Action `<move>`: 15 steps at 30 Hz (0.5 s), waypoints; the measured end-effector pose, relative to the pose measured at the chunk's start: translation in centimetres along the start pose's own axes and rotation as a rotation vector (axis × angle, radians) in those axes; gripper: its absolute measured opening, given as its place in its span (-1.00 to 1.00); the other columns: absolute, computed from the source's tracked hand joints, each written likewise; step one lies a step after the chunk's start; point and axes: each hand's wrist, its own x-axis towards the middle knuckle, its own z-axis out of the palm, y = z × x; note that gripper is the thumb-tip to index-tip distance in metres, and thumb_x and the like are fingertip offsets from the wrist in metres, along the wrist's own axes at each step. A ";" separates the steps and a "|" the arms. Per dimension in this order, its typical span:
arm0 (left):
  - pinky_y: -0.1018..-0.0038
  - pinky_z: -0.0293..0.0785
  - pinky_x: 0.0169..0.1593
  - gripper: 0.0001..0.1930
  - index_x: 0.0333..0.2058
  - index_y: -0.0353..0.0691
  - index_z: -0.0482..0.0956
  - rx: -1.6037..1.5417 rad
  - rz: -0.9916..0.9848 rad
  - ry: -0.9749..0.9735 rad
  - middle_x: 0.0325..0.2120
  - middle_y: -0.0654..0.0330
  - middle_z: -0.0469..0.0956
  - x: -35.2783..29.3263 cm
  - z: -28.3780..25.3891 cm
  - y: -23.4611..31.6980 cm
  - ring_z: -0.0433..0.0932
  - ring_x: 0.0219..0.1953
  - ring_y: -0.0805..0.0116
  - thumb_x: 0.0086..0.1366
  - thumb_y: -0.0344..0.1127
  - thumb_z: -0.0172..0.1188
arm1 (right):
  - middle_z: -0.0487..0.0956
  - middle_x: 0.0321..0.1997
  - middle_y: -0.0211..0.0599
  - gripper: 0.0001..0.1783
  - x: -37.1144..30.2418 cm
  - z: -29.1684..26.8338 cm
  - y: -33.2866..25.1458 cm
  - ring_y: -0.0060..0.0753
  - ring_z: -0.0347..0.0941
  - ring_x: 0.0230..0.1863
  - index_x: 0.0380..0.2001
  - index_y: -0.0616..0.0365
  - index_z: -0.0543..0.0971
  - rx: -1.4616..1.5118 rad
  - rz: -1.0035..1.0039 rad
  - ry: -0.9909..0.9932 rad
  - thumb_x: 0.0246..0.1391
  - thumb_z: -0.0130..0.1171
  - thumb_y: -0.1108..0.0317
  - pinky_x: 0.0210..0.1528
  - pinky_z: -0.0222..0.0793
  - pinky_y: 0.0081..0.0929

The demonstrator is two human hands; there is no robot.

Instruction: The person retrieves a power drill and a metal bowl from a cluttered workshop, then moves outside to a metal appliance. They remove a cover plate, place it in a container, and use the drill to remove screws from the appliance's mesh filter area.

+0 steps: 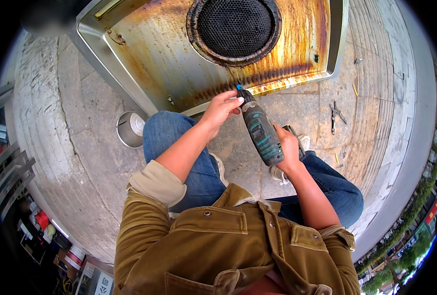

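A cordless drill (261, 129), dark with teal parts, is in my right hand (288, 146), whose fingers wrap its handle. Its nose points away from me, and a small blue piece (239, 87) shows at the tip. My left hand (222, 109) closes its thumb and fingers at the drill's front end, beside the chuck. Just beyond the tip lies the near edge of a metal range hood (149, 64), its inner face turned up and streaked with brown and yellow grease. A round, blackened mesh (235, 27) sits in the hood.
A metal cylinder (130, 130) stands on the paving left of my knee. To the right lie pliers (335, 117) and small yellow sticks (354, 90). A road curb runs along the right, and stacked goods (71, 258) fill the lower left.
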 end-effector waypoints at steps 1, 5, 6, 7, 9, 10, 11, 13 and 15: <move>0.36 0.25 -0.10 -0.50 0.01 -0.22 0.35 0.004 -0.001 0.002 -0.28 0.25 0.47 0.0 0.0 0.0 0.41 -0.31 0.46 0.15 -0.10 0.13 | 0.54 -0.38 -0.07 -0.55 0.0 0.1 0.0 -0.03 0.48 -0.34 -0.17 0.16 0.46 0.001 0.009 -0.006 -0.27 0.15 0.37 -0.31 0.36 -0.33; 0.37 0.24 -0.11 -0.54 -0.01 -0.19 0.37 0.008 -0.004 0.012 -0.30 0.27 0.47 0.2 0.0 -0.1 0.41 -0.31 0.47 0.16 -0.10 0.10 | 0.54 -0.40 -0.06 -0.56 0.1 0.2 -0.1 -0.02 0.47 -0.35 -0.19 0.16 0.47 0.017 0.027 -0.008 -0.27 0.15 0.37 -0.32 0.36 -0.31; 0.38 0.24 -0.12 -0.56 -0.02 -0.18 0.38 0.018 -0.007 0.020 -0.30 0.28 0.48 0.1 0.1 0.0 0.41 -0.31 0.47 0.17 -0.09 0.08 | 0.53 -0.41 -0.06 -0.57 0.1 0.2 -0.2 -0.01 0.47 -0.35 -0.20 0.16 0.47 0.023 0.027 -0.003 -0.28 0.15 0.37 -0.33 0.36 -0.30; 0.38 0.23 -0.12 -0.57 -0.03 -0.17 0.39 0.027 -0.010 0.027 -0.31 0.29 0.48 0.0 0.2 0.2 0.41 -0.31 0.47 0.18 -0.08 0.06 | 0.53 -0.42 -0.05 -0.59 0.2 0.2 -0.3 -0.01 0.47 -0.37 -0.22 0.16 0.47 0.008 0.022 -0.010 -0.27 0.15 0.37 -0.34 0.36 -0.29; 0.40 0.22 -0.13 -0.62 -0.10 -0.14 0.42 -0.003 -0.011 0.000 -0.32 0.30 0.47 -0.1 0.4 0.4 0.41 -0.32 0.48 0.20 -0.05 0.02 | 0.53 -0.44 -0.05 -0.62 0.3 0.2 -0.4 0.00 0.46 -0.39 -0.26 0.17 0.47 -0.024 0.013 -0.025 -0.27 0.15 0.36 -0.36 0.35 -0.28; 0.41 0.21 -0.13 -0.64 -0.13 -0.13 0.43 -0.017 -0.011 -0.013 -0.32 0.31 0.47 -0.1 0.4 0.4 0.41 -0.32 0.48 0.21 -0.04 0.00 | 0.52 -0.45 -0.05 -0.64 0.3 0.1 -0.6 0.01 0.46 -0.40 -0.28 0.17 0.47 -0.025 0.020 -0.024 -0.27 0.15 0.36 -0.37 0.35 -0.27; 0.42 0.21 -0.14 -0.65 -0.16 -0.12 0.43 -0.032 -0.019 -0.026 -0.33 0.31 0.47 -0.1 0.4 0.3 0.41 -0.32 0.48 0.22 -0.02 -0.01 | 0.52 -0.46 -0.05 -0.66 0.3 0.0 -0.8 0.02 0.45 -0.41 -0.30 0.17 0.47 -0.026 0.026 -0.023 -0.27 0.15 0.36 -0.38 0.35 -0.26; 0.44 0.20 -0.15 -0.67 -0.22 -0.09 0.44 -0.062 -0.034 -0.053 -0.34 0.32 0.47 0.1 0.2 0.0 0.41 -0.33 0.48 0.23 0.01 -0.04 | 0.51 -0.48 -0.04 -0.68 0.2 0.0 -0.9 0.03 0.45 -0.42 -0.33 0.17 0.46 -0.028 0.034 -0.018 -0.27 0.15 0.35 -0.39 0.34 -0.24; 0.44 0.20 -0.16 -0.65 -0.24 -0.09 0.44 -0.089 -0.049 -0.061 -0.34 0.32 0.46 0.3 0.1 -0.2 0.41 -0.33 0.49 0.23 0.05 -0.06 | 0.50 -0.49 -0.03 -0.69 0.2 0.1 -0.8 0.04 0.45 -0.43 -0.34 0.17 0.46 -0.027 0.038 -0.011 -0.27 0.15 0.34 -0.40 0.34 -0.23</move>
